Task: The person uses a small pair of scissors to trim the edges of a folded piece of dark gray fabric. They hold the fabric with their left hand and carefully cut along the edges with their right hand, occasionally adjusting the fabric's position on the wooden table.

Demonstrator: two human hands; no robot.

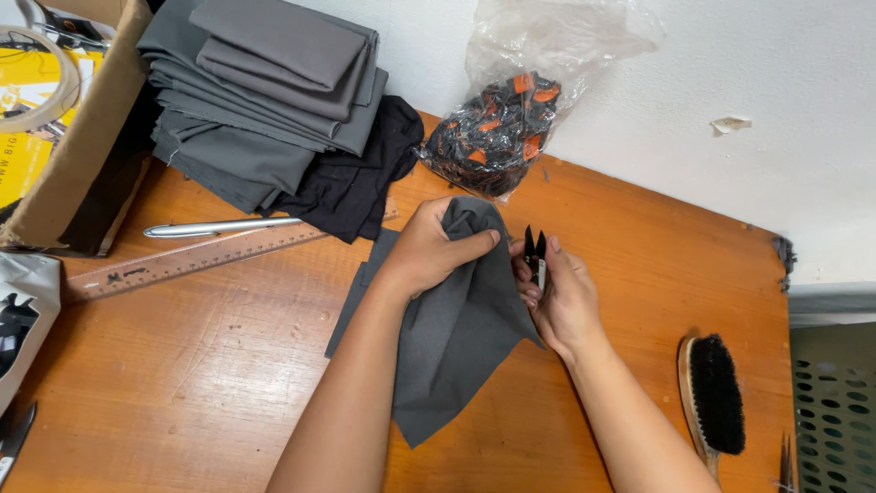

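Two bare hands were in view, the left hand (429, 251) and the right hand (561, 297). There was one loose piece of dark grey cloth (452, 342), one small black thread snips (536, 251), one long wooden ruler (196, 260), one silver metal pen (214, 226), one wooden-backed black bristle brush (714, 394), one clear plastic bag of black-and-orange tags (502, 132), one brown cardboard box (87, 128) and one stack of folded grey fabric (265, 91).

Two bare forearms in view, no sleeves showing. Left hand (429, 248) and right hand (561, 297) ungloved; no rings, watch or bracelet visible. Fingernails short, unpainted, plain.
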